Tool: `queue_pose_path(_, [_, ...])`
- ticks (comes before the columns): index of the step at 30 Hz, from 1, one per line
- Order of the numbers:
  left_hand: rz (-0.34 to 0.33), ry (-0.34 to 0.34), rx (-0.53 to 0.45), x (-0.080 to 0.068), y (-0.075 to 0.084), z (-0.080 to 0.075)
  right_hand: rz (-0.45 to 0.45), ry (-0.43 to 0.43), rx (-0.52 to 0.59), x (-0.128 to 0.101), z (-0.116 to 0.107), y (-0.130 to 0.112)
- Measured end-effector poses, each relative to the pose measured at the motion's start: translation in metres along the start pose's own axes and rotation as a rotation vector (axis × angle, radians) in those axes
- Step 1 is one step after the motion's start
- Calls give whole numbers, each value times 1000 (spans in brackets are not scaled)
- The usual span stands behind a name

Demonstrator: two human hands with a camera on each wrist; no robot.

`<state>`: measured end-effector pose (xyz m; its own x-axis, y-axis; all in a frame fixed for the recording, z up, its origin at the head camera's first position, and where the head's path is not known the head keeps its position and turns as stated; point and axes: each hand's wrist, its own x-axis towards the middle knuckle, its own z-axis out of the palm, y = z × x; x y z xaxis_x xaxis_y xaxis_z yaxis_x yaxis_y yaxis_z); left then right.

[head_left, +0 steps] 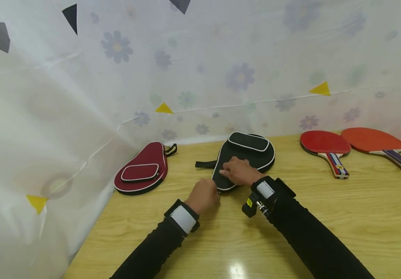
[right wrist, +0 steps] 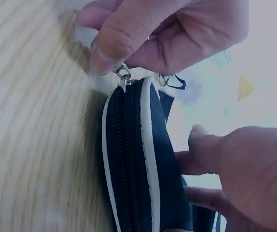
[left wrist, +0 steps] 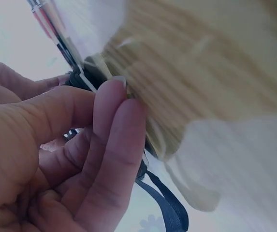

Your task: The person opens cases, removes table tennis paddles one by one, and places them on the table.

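A black paddle case (head_left: 264, 155) with white piping lies flat on the table, its pocket side up. My left hand (head_left: 204, 197) is at the near narrow end of the case. Between thumb and fingertips it pinches a metal zipper pull (right wrist: 122, 72), seen in the right wrist view. From there the dark zipper (right wrist: 127, 154) runs along the side of the case. My right hand (head_left: 239, 171) rests on the upper face, thumb and fingers touching the fabric. In the left wrist view the left hand (left wrist: 80, 159) hides most of the case.
To the left lies a dark red paddle case (head_left: 140, 172) with a pocket and strap. Two table tennis paddles, one red (head_left: 326, 142) and one orange-red (head_left: 371, 139), lie at the right. A flowered white curtain (head_left: 200, 69) hangs behind the wooden table (head_left: 326, 217).
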<state>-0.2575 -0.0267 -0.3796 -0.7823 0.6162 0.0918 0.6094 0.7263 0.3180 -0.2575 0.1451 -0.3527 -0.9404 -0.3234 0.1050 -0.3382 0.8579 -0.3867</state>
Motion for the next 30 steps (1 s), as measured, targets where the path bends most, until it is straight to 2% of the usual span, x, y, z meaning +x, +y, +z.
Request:
queue_pose_path(5, [35, -3, 6, 3, 0, 1, -103, 80, -6, -4, 1, 12])
queue_pose_path(10, [24, -1, 9, 6, 3, 1, -140, 141, -19, -5, 1, 20])
queue_pose_path(18, [40, 13, -11, 7, 5, -3, -53, 96, 29, -4, -1, 26])
queue_pose_path(23, [48, 49, 15, 12, 6, -2, -10, 86, 76, -7, -2, 32])
queue_pose_path(30, [-27, 26, -20, 22, 7, 2, -23, 66, 90, -13, -7, 38])
